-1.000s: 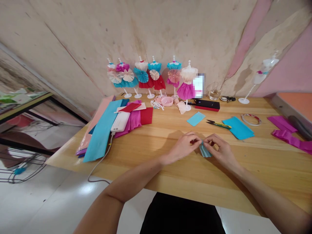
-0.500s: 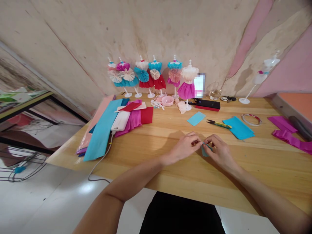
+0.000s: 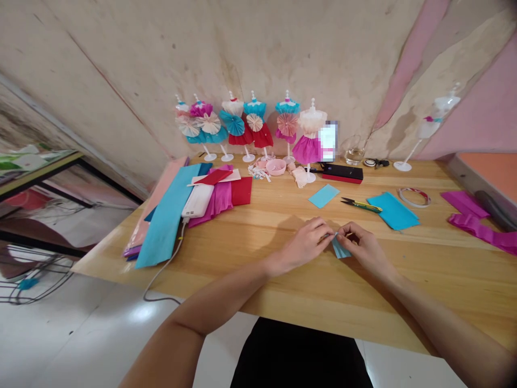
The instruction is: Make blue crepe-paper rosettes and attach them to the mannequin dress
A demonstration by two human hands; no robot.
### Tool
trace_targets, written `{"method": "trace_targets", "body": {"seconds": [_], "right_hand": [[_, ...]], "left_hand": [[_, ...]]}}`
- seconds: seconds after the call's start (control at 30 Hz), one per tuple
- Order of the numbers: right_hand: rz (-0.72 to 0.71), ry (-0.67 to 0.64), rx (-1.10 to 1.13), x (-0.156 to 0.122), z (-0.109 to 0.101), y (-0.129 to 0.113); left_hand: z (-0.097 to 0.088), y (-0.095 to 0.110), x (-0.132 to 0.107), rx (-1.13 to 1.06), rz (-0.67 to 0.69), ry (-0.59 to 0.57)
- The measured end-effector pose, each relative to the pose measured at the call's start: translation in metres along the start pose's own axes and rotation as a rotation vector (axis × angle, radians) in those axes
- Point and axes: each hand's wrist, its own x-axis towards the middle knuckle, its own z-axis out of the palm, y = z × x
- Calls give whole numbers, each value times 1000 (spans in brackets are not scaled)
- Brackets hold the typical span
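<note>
While a broad, light-brown wooden table (image 3: 226,258) stretches below, the person's bare left hand (image 3: 305,242) and bare right hand (image 3: 365,245) are close together above it. Beyond them lie a folded bright-turquoise papery sheet (image 3: 393,211), a flat light-blue papery rectangle (image 3: 323,196) and yellow-handled, dark-bladed snips (image 3: 361,205). Both hands' fingertips pinch the upper edge of a small, creased light-blue papery piece (image 3: 341,249) between them.

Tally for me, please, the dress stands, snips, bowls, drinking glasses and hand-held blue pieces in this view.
Blue piece held by the left hand and right hand: 1
Dress stands: 7
Snips: 1
Pink bowl: 1
Drinking glass: 1
Total: 11
</note>
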Motion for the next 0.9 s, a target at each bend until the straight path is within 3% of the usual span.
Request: {"method": "trace_targets", "body": {"seconds": [0.37, 0.9], "right_hand": [[-107, 35, -144, -1, 2, -3], [-102, 55, -181, -2, 6, -2]], "left_hand": [[2, -3, -1, 29, 20, -46], [3, -6, -4, 118, 60, -63]]}}
